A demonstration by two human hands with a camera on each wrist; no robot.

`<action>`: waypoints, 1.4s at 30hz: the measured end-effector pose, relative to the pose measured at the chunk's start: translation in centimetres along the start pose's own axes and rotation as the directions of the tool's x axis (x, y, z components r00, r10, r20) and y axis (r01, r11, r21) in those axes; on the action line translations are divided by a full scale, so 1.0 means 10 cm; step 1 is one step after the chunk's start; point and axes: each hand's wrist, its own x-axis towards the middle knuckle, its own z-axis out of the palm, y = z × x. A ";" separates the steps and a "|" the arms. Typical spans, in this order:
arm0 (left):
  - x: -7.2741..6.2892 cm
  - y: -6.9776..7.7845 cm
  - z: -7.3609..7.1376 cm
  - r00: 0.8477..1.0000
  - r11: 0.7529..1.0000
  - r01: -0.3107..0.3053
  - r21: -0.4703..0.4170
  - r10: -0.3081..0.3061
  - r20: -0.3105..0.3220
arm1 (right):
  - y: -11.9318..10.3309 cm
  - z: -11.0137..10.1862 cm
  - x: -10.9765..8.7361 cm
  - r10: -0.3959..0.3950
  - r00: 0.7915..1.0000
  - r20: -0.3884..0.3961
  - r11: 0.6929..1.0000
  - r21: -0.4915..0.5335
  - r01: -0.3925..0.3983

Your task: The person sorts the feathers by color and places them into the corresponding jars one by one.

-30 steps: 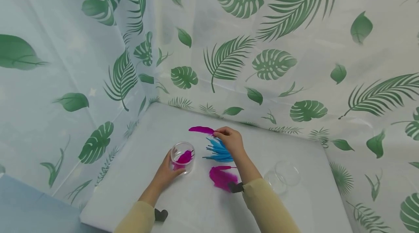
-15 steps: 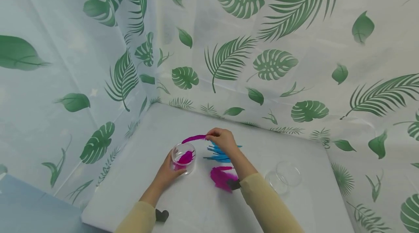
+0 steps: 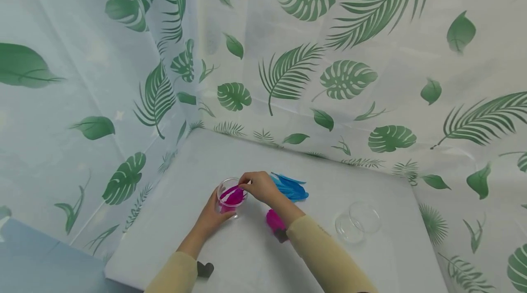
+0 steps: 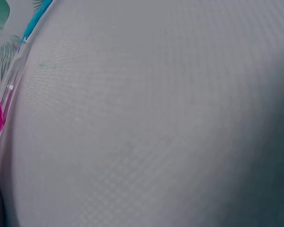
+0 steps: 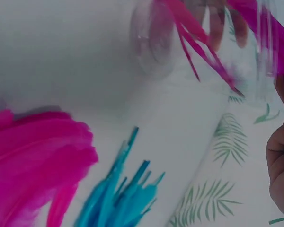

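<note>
In the head view my left hand grips a clear round jar from its left side. Magenta feathers lie inside it, their quills showing through the wall in the right wrist view. My right hand is over the jar's mouth and pinches one more magenta feather, whose front part reaches inside. To the right lies a bundle of blue feathers. A pile of magenta feathers is nearer to me, partly hidden by my right forearm in the head view. The left wrist view catches only the jar's edge.
Two clear round pieces, perhaps a jar and its lid, overlap at the table's right. The white table meets leaf-printed sheets at its back and left. Dark wrist straps show at both sleeves.
My right hand has moved left and down from above the blue feathers to the jar, bringing its magenta feather from outside into the mouth. My left hand and the jar have stayed put.
</note>
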 end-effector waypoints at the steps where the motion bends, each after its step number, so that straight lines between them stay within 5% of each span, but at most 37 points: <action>1: 0.00 0.00 0.00 1.000 1.000 0.002 0.001 -0.002 0.001 | 0.00 0.04 0.00 0.000 1.000 0.006 1.000 -0.001 0.000; 10: 0.01 -0.02 -0.01 0.999 0.999 -0.032 -0.022 0.032 0.000 | 0.04 0.27 0.02 0.069 0.996 0.060 0.997 0.032 -0.071; 16: 0.02 -0.02 0.00 0.997 0.997 -0.071 -0.004 0.071 -0.009 | 0.08 0.26 -0.02 0.021 0.999 0.042 0.999 -0.039 -0.019; 22: -0.02 -0.01 0.00 0.999 0.999 -0.049 0.005 0.049 -0.011 | 0.26 -0.08 -0.30 0.068 0.992 -0.106 0.997 0.029 -0.065; 26: -0.02 -0.01 0.00 0.998 0.998 -0.058 0.009 0.058 -0.008 | 0.57 -0.41 -0.57 0.194 0.955 -0.226 0.978 0.124 -0.169; 30: -0.01 0.00 0.01 0.997 0.997 -0.072 0.004 0.073 -0.010 | 0.96 -0.56 -0.91 0.288 0.924 -0.251 0.954 0.159 -0.254; 36: -0.03 0.03 0.02 0.997 0.997 -0.080 0.004 0.080 -0.023 | 1.42 -0.24 -1.40 0.410 0.893 -0.186 0.909 0.162 -0.384; 42: -0.04 0.03 0.00 0.997 0.997 -0.075 0.002 0.075 -0.013 | 1.62 0.25 -1.69 0.463 0.874 -0.148 0.885 0.138 -0.445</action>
